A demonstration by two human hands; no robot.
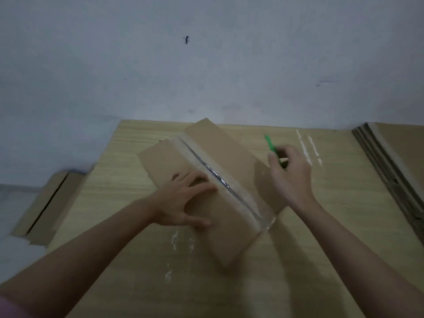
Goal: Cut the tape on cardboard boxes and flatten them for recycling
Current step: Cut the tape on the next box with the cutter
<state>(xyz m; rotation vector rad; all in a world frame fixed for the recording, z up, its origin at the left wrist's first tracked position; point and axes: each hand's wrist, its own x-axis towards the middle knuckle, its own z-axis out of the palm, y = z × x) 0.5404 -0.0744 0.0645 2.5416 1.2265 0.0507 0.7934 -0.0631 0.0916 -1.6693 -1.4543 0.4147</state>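
Observation:
A brown cardboard box point(231, 157) lies slanted in the middle of the wooden table point(332, 226). A strip of clear tape point(220, 180) runs along its top seam from the far end to the near end. My left hand point(185, 198) presses flat on the box's top, just left of the tape, with the thumb down the near side. My right hand point(291, 173) hovers at the box's right side and grips a green cutter point(271, 148), whose tip points away from me.
A stack of flattened cardboard point(390, 161) lies on the table at the right edge. Another flat cardboard piece point(48, 207) leans off the table's left side. White scuff marks dot the tabletop. A pale wall stands right behind the table.

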